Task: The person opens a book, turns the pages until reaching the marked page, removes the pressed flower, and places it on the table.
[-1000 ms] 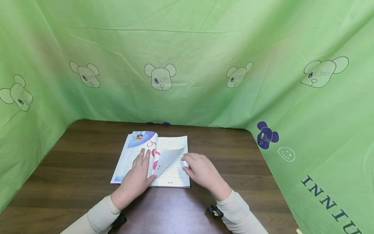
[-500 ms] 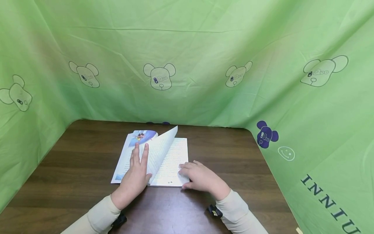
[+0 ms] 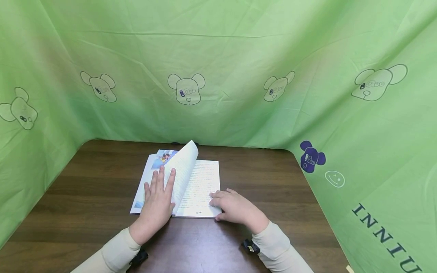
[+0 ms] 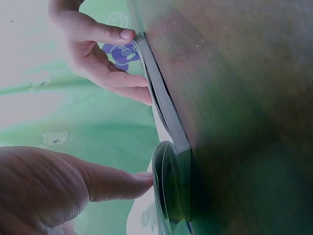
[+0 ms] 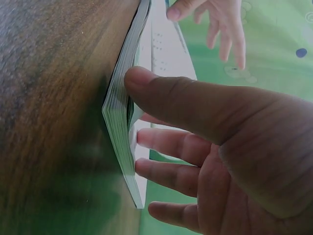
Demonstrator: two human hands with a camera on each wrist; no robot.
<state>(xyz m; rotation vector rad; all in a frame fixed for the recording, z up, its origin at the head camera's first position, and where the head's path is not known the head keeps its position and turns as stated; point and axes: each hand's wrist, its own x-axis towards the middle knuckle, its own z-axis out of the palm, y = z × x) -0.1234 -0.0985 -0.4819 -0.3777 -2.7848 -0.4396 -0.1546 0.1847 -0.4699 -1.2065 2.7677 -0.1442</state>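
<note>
An open book [image 3: 203, 182] lies on the table. A curled leaf [image 3: 186, 163] stands up from its middle and leans left over the illustrated page [image 3: 158, 163]. My left hand [image 3: 157, 203] lies with straight, spread fingers on the left side, over the turned leaf. In the left wrist view its thumb [image 4: 122, 185] touches the bowed pages by the spine. My right hand [image 3: 237, 208] is at the lower right corner. In the right wrist view its thumb [image 5: 151, 85] touches the page edges and its relaxed fingers [image 5: 168, 169] rest along the right-hand page's edge.
The dark wooden table [image 3: 85, 189] extends around the book. A green cloth [image 3: 232, 113] with bear-head drawings hangs behind and at both sides. Black wrist straps [image 3: 251, 246] show below the sleeves.
The lifted leaf has swung from right to left and now leans over the left page. My right hand has moved down the right edge to the corner. My left fingers have spread over the leaf.
</note>
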